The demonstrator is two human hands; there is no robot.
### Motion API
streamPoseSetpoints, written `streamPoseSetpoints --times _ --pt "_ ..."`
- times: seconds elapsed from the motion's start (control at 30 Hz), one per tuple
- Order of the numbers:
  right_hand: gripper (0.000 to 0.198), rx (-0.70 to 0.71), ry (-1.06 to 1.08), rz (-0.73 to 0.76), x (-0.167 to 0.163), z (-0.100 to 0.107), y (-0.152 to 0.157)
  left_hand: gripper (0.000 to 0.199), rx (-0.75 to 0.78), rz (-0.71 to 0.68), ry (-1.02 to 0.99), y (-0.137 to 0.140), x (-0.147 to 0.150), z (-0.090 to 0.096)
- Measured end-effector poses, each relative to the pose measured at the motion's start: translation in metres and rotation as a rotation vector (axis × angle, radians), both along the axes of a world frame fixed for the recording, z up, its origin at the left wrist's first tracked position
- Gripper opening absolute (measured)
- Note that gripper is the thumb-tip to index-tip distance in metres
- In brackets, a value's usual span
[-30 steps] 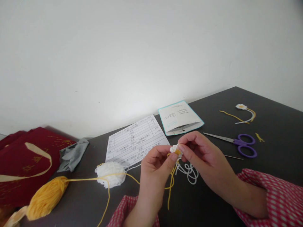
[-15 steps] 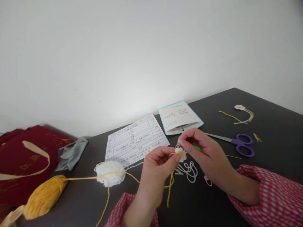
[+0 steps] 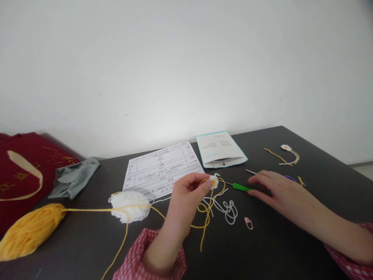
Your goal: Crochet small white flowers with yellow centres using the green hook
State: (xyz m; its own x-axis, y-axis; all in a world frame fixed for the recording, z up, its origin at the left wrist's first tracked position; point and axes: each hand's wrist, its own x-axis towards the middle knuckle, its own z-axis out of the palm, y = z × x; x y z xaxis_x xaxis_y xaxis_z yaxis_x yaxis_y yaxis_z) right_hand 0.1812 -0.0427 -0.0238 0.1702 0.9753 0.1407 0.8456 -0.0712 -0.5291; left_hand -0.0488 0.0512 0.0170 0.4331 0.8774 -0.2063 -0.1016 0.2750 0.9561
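My left hand [image 3: 188, 198] is closed, pinching a small crocheted flower [image 3: 214, 181] with white petals and a yellow centre between thumb and fingertips. Yellow and white yarn tails hang from the flower. To its right, my right hand [image 3: 276, 196] is low over the table with thumb and fingers apart, and nothing shows between them. A crochet hook [image 3: 240, 187] with a green handle lies by that thumb. Under the fingers, scissors [image 3: 290, 178] with purple handles are mostly covered; the blade tip pokes out beyond them.
A white yarn ball [image 3: 131, 206] and yellow skein [image 3: 33, 229] lie left, before a printed sheet [image 3: 160, 163]. Behind is a white pouch [image 3: 220, 149]. Another flower [image 3: 286, 147] rests at right. A pink stitch marker [image 3: 248, 223], grey cloth [image 3: 75, 179] and red bag [image 3: 23, 167] are also there.
My right hand has let go of the white yarn at the flower and moved right, down over the scissors. The left hand still holds the flower. The view has shifted slightly.
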Motion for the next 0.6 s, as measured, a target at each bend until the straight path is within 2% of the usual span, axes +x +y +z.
streamPoseSetpoints --times 0.2,0.43,0.53,0.6 --pt "0.013 -0.130 -0.158 0.060 -0.003 -0.003 0.001 0.005 0.014 0.013 -0.006 -0.001 0.001 0.002" --pt "0.019 -0.249 -0.151 0.117 0.003 -0.007 0.014 0.005 -0.019 0.024 -0.073 -0.006 0.001 0.008" --pt "0.017 -0.292 -0.135 0.177 0.009 0.003 0.005 0.004 -0.057 0.031 -0.110 -0.006 0.000 0.009" --pt "0.012 -0.310 -0.115 0.215 0.017 0.018 -0.006 0.004 -0.091 0.034 -0.140 -0.006 0.001 0.009"
